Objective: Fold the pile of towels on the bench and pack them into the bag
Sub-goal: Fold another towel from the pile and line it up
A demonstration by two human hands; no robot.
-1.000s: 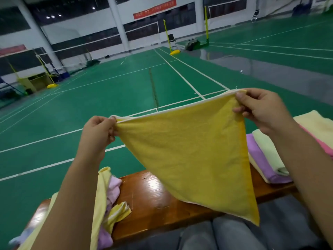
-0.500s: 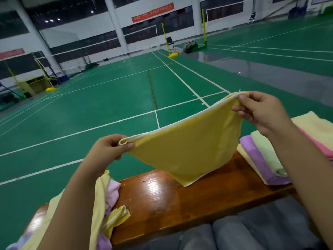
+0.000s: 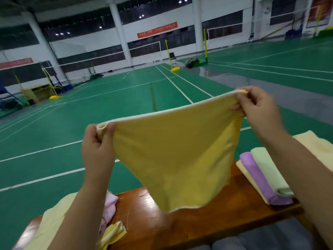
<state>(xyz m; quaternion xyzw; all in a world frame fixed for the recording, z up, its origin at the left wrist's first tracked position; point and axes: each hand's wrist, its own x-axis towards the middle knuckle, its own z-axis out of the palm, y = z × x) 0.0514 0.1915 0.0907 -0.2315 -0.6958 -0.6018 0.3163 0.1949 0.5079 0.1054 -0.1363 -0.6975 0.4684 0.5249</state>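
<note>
Two hands: both of yours are up in front of you, each pinching a top corner of one yellow towel [image 3: 173,156]
Left hand [image 3: 98,150]: fingers curled, thumb pressed over the towel's left corner; the corner bunches between thumb and forefinger; it sits lower than your other hand
Right hand [image 3: 259,112]: slightly blurred; fingers and thumb pinch the towel's right corner, held higher and further out
Yellow towel: stretched between your hands with its pale-trimmed top edge sloping up to the right; the body hangs down to a loose lower edge just above the surface [image 3: 162,226]; you cannot tell whether that edge touches the wood
Surface: glossy brown wood running across below your forearms
Unfolded pile [image 3: 110,204]: on the left end of the surface, partly hidden behind your left forearm; pale yellow cloth, a pink towel and a yellow striped piece lie crumpled together
Folded stack [image 3: 263,175]: on the right end of the surface, beside your right forearm; a light green towel on a purple one on a cream one; another pale yellow towel [image 3: 313,145] lies further right
Court floor [image 3: 90,109]: green with white lines, beyond the surface; yellow net posts [image 3: 167,51] and a wall with a red banner [image 3: 157,29] stand far off
</note>
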